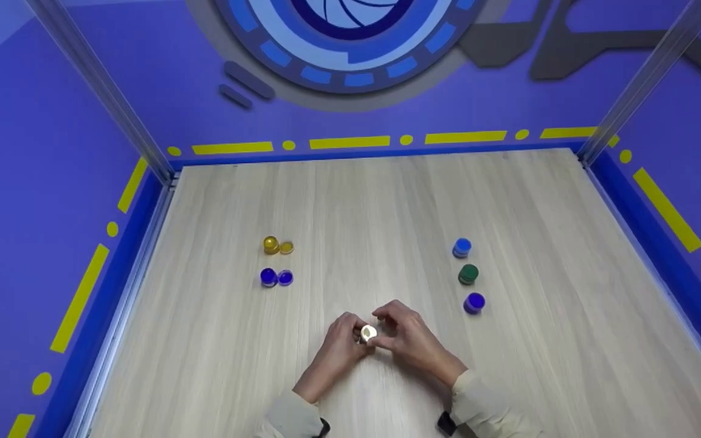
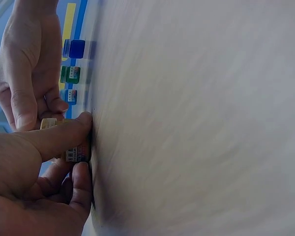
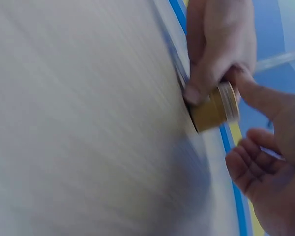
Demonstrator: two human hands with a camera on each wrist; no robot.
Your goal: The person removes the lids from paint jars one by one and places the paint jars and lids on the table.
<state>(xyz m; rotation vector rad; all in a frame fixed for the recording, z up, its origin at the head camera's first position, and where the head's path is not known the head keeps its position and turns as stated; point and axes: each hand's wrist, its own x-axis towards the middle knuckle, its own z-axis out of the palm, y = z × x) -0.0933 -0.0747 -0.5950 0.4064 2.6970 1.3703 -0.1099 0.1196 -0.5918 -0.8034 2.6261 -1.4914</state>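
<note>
My left hand (image 1: 341,340) grips a small gold paint jar (image 3: 210,115) upright, close against the tabletop. Its round top (image 1: 368,333) shines pale in the head view, and a printed label (image 2: 72,154) shows between the fingers in the left wrist view. From the other side, my right hand (image 1: 411,337) reaches in with its thumb (image 3: 255,91) at the jar's upper rim. The other right fingers are loosely bent and stand apart from the jar.
To the left, an amber jar (image 1: 271,244) stands beside a small amber disc (image 1: 286,247), and a purple jar (image 1: 268,277) beside a purple disc (image 1: 285,278). A blue jar (image 1: 462,247), green jar (image 1: 468,274) and another purple jar (image 1: 474,303) form a right-hand column.
</note>
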